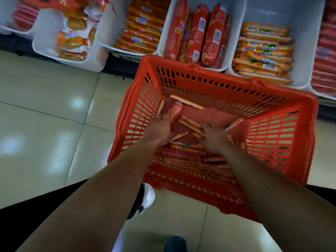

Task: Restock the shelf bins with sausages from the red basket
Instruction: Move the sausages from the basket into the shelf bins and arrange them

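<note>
The sausages point(189, 124) lie loose in the bottom of the red basket point(272, 131). Most are in a heap at its 6 o'clock side, and a few thin sticks lie toward 12. They look thin and smooth, so I think a big grab could let some slip out. Those could fall on the floor point(45, 106) on the way up to the bins point(234, 19) at 12 o'clock. The sticks cross one another, so pulling one could drag others along or bend them. More than one kind lies mixed in the basket, and each bin seems to hold its own kind. A fast grab could put a pack in the wrong bin. Both hands are down inside the basket. The left hand point(160, 128), at 9 o'clock of the heap, touches a short fat pack point(175, 110) with its fingertips. Blur hides whether the fingers wrap round it. The right hand point(216, 137), at 3 o'clock, sits over the crossed sticks with its back up. Its fingers are hidden, so I cannot tell if it is open or gripping. A shoe point(147, 197) stands just beside the basket at 7 o'clock.
</note>
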Motion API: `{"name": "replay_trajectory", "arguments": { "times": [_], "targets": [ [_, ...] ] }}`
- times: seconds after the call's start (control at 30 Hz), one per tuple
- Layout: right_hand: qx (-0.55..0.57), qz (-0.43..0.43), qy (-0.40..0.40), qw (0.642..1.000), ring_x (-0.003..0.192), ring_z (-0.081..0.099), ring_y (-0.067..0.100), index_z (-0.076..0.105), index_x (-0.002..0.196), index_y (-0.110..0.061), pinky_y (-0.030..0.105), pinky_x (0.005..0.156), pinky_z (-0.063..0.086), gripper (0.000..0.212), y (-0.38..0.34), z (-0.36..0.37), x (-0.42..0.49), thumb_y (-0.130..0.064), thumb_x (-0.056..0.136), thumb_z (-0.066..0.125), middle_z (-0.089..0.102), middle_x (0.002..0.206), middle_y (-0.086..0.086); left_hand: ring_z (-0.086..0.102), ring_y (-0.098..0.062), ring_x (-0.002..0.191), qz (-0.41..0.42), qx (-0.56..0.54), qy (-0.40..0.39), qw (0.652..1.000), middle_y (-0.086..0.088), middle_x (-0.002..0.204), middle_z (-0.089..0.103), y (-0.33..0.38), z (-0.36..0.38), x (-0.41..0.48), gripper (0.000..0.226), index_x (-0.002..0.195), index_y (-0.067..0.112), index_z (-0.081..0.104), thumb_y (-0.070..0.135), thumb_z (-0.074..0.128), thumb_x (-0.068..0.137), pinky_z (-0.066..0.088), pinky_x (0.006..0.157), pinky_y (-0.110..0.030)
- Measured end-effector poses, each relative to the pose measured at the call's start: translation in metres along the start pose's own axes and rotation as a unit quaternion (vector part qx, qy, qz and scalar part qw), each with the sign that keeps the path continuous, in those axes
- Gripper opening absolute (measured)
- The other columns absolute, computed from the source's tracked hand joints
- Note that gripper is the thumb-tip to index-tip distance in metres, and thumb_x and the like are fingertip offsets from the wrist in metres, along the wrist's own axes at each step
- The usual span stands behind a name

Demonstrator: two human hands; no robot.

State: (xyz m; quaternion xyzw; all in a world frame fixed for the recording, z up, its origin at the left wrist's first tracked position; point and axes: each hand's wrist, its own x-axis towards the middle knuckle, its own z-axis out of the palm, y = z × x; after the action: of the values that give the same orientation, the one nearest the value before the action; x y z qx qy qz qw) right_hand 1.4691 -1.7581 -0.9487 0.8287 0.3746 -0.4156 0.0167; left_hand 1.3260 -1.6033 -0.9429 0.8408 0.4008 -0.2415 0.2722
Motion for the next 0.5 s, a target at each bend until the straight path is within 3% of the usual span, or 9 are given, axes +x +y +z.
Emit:
{"name": "replay_trajectory", "arguments": {
  "times": [0.13,0.23,0.33,0.4,0.5],
  "targets": [
    [0.032,0.01,0.029,0.999,0.128,0.046,0.037,0.049,0.136,-0.022,0.047,0.103,0.044,0.053,0.013,0.02,0.016,-0.037,0.086,0.06,0.043,0.14,0.012,0.03,-0.042,0.141,-0.012,-0.032,-0.006,0.999,-0.022,0.158,0.022,0.0,0.018,0.027,0.102,0.156,0.012,0.013,0.05,0.07,0.08,0.03,0.116,-0.047],
    [0.021,-0.014,0.057,0.998,0.12,0.052,0.035,0.054,0.128,-0.022,0.046,0.097,0.046,0.046,0.014,0.024,0.017,-0.037,0.085,0.061,0.051,0.13,0.01,0.024,-0.04,0.145,-0.024,-0.003,-0.017,1.0,-0.02,0.162,0.008,-0.001,0.024,0.038,0.097,0.158,0.012,0.002,0.035,0.066,0.089,0.028,0.116,-0.045],
    [0.018,-0.071,0.019,0.997,0.112,0.06,0.027,0.062,0.115,-0.026,0.035,0.086,0.047,0.033,0.001,0.028,0.008,-0.042,0.086,0.062,0.063,0.117,0.003,0.035,-0.041,0.14,-0.036,0.008,-0.032,0.999,-0.02,0.161,0.014,0.0,0.021,0.041,0.091,0.156,0.013,0.012,0.029,0.07,0.087,0.035,0.11,-0.045],
    [-0.031,-0.108,-0.047,0.993,0.114,0.06,0.025,0.061,0.12,-0.028,0.034,0.088,0.049,0.039,-0.011,0.034,-0.001,-0.049,0.088,0.06,0.065,0.12,0.002,0.04,-0.042,0.135,-0.044,0.02,-0.057,0.997,-0.023,0.157,0.021,0.002,0.016,0.038,0.089,0.152,0.01,0.023,0.035,0.074,0.084,0.038,0.108,-0.043],
    [-0.112,-0.129,-0.081,0.982,0.118,0.056,0.03,0.055,0.133,-0.025,0.04,0.093,0.05,0.048,-0.021,0.044,-0.005,-0.051,0.093,0.05,0.059,0.124,0.009,0.044,-0.039,0.133,-0.04,0.017,-0.068,0.997,-0.019,0.159,0.016,0.004,0.01,0.028,0.086,0.152,0.009,0.025,0.032,0.073,0.086,0.04,0.106,-0.039]
  ]
}}
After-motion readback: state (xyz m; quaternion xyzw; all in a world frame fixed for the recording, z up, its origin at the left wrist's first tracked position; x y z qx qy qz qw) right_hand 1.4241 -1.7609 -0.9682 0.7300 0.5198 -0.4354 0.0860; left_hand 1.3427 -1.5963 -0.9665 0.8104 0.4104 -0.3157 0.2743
